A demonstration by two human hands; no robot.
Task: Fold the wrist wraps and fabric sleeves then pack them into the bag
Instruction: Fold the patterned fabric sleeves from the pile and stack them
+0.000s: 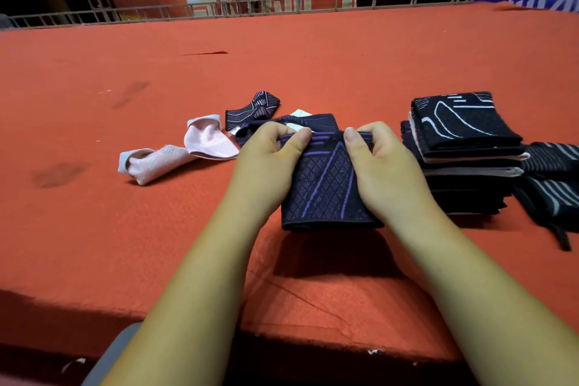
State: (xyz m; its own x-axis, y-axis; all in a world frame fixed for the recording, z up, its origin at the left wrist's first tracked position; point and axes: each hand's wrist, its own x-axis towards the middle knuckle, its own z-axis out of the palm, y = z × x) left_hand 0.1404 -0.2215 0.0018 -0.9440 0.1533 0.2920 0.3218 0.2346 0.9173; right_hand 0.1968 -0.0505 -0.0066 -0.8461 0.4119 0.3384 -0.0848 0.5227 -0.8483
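A dark navy sleeve with purple lines (326, 188) lies in front of me on the red cloth. My left hand (266, 163) pinches its far edge on the left. My right hand (382, 163) pinches the same edge on the right, thumb on top. To the left lie two loose pink sleeves (175, 157), and behind my left hand a loose dark patterned sleeve (252, 110). A stack of folded dark and pink pieces (463, 153) stands right of my right hand. No bag is visible.
The red cloth-covered platform (156, 229) drops off at its near edge. Dark striped pieces (554, 185) lie at the far right beside the stack. A metal railing (219, 9) and red and blue banners line the back.
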